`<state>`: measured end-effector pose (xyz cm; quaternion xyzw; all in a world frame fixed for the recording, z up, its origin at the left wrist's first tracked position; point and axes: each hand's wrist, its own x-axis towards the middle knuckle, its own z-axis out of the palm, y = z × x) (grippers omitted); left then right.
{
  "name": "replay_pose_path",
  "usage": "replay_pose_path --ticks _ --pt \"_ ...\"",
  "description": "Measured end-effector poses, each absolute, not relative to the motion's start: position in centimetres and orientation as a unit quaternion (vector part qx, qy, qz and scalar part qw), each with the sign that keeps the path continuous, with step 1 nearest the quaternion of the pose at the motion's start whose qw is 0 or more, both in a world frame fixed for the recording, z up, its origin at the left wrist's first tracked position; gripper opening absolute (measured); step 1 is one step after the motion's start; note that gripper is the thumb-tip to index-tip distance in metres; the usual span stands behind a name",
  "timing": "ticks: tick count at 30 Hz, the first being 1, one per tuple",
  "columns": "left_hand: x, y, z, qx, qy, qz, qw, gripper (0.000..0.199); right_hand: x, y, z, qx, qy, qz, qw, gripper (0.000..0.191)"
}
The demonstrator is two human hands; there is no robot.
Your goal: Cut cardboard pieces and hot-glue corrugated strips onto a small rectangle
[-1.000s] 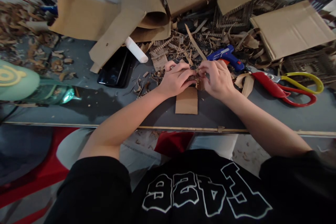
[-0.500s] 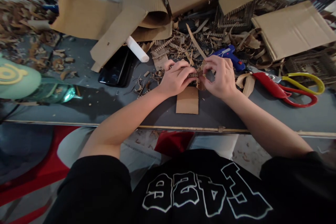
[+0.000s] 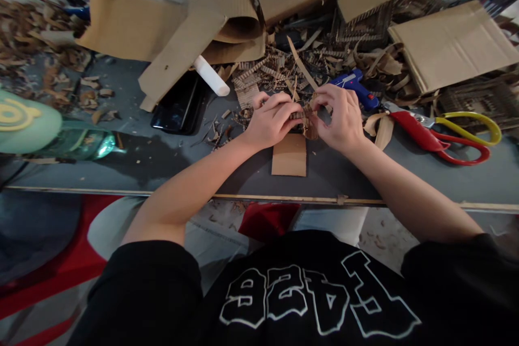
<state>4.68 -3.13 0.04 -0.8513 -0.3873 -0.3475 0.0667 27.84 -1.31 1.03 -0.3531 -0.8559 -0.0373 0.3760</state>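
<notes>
Between my hands is a small corrugated cardboard strip (image 3: 310, 125), its ridges bare. My left hand (image 3: 271, 119) is closed on the strip's left part, fingers bent over it. My right hand (image 3: 339, 114) pinches its right part between thumb and forefinger. The fingers hide much of the strip. Just below lies a flat cardboard rectangle (image 3: 289, 157) on the grey table (image 3: 227, 173). A blue glue gun (image 3: 354, 86) rests behind my right hand.
Scissors (image 3: 441, 132) with red and yellow handles lie at the right. At the left are a black phone (image 3: 178, 108), a white stick (image 3: 211, 75) and a green bottle (image 3: 81, 140) on its side. Curled cardboard (image 3: 219, 0) and heaped scraps line the back.
Both hands stay almost in place on the strip. The right fingers and the strip's right part shift very slightly.
</notes>
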Motion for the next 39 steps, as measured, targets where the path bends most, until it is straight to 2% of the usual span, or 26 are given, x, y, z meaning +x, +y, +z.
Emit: replay_pose_path --ticks 9,18,23,27,29,34,39 --pt "4.77 -2.89 -0.57 -0.851 -0.378 -0.358 0.071 0.036 27.35 -1.07 1.15 -0.324 -0.873 0.023 0.365 0.044" --pt "4.59 -2.93 -0.44 -0.855 -0.374 -0.353 0.069 0.037 27.69 -0.97 1.52 -0.316 -0.880 0.028 0.352 0.030" --pt "4.56 -2.71 -0.83 -0.857 -0.363 -0.360 0.062 0.035 27.85 -0.93 1.62 -0.290 -0.878 0.050 0.377 0.037" --pt "4.65 -2.71 -0.89 -0.854 -0.357 -0.372 0.072 0.034 28.01 -0.92 1.54 -0.304 -0.876 0.048 0.372 0.019" --pt "4.70 -2.74 -0.83 -0.853 -0.358 -0.373 0.075 0.034 28.05 -1.01 1.60 -0.316 -0.876 0.046 0.362 0.016" --pt "4.79 -2.77 -0.75 -0.854 -0.356 -0.368 0.096 0.032 27.81 -1.35 1.91 -0.357 -0.865 0.049 0.348 0.029" --pt "4.77 -2.69 -0.93 -0.856 -0.349 -0.366 0.107 0.032 27.62 -1.46 1.98 -0.381 -0.859 0.046 0.339 0.052"
